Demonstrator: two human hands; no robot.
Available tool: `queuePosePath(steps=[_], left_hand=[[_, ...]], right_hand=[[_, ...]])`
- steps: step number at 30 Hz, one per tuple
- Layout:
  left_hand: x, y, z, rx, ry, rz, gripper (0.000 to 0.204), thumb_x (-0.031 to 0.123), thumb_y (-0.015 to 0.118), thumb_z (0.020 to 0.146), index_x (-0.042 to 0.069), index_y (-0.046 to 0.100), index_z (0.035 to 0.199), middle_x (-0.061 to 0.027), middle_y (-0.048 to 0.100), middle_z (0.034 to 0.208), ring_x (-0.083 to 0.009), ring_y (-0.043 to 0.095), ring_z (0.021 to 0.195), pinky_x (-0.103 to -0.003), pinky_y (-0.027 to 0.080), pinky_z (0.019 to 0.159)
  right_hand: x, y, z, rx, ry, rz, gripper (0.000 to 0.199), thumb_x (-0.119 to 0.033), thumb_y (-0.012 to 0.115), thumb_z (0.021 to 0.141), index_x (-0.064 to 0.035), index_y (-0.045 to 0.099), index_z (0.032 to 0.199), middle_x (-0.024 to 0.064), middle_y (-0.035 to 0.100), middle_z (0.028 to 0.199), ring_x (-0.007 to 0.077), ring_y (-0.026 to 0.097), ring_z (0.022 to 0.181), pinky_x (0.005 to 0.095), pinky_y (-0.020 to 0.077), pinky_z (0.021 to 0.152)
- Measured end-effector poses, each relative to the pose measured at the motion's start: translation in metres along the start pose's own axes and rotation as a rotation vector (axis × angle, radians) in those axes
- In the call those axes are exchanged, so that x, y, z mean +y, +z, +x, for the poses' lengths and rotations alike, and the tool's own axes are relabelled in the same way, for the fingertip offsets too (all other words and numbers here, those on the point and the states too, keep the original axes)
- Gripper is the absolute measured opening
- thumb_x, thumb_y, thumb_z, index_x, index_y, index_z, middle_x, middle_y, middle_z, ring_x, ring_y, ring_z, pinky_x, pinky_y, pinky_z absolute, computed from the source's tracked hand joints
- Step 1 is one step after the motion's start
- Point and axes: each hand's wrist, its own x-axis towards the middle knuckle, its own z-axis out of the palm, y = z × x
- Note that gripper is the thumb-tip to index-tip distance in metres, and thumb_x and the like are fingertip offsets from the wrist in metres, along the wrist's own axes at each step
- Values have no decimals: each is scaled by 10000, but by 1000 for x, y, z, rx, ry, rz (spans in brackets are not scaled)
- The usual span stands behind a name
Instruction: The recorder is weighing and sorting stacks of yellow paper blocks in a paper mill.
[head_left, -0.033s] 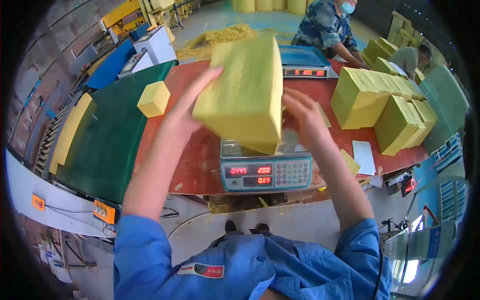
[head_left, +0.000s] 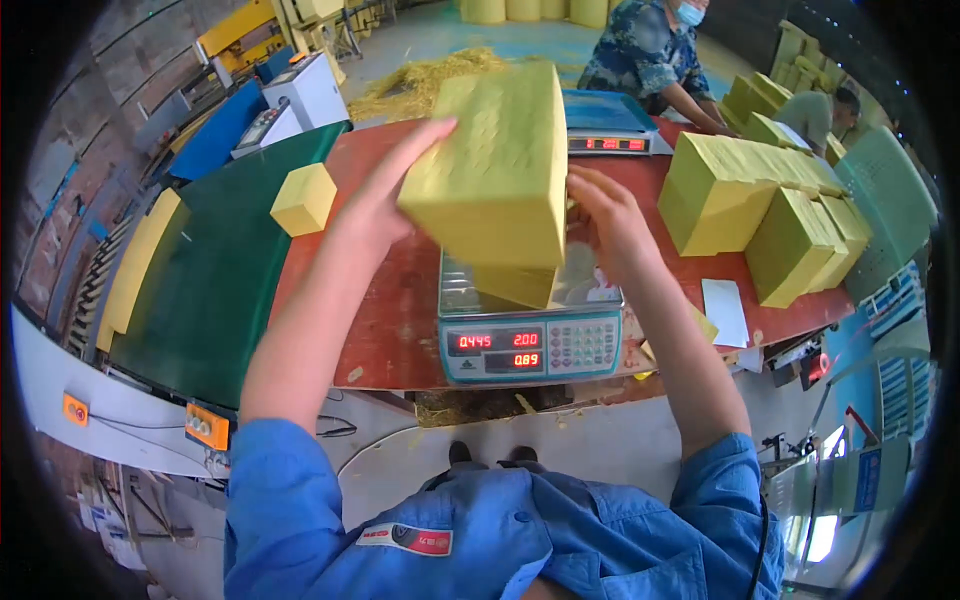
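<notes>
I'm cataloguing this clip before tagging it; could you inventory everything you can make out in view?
red table: 1, red, centre
near scale: 1, teal and silver, table's near side
small block: 1, yellow, on the near scale
raised block: 1, yellow, held over the near scale
far scale: 1, blue, table's far side
loose block: 1, yellow, table's left edge
belt: 1, green, left
stacked blocks: several, yellow, table's right side
paper: 1, white, table's right side
control boxes: 2, orange, lower left
heap: 1, yellow, floor beyond table
other people: 2, one in blue camouflage, upper right
shirt: 1, blue, bottom
left hand: 1, raised block's left side
right hand: 1, raised block's right side
</notes>
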Motion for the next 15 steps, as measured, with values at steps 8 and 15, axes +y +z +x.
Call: queuePosePath(steps=[8, 15], left_hand=[[-42, -11, 103, -231, -306, 4, 609, 517, 672, 812, 123, 579, 1267, -74, 616, 1204, -217, 575, 1087, -416, 462, 916], [-61, -27, 114, -302, -365, -19, 604, 524, 659, 815, 132, 581, 1268, -67, 620, 1193, -210, 578, 1086, -396, 468, 914]], right_hand=[[41, -44, 33, 156, 148, 79, 320, -222, 512, 977, 26, 593, 1162, 88, 662, 966, 187, 651, 770, 326, 537, 681], [48, -37, 28, 213, 104, -3, 295, -214, 520, 970, 14, 617, 1130, 75, 664, 965, 174, 648, 763, 309, 528, 691]])
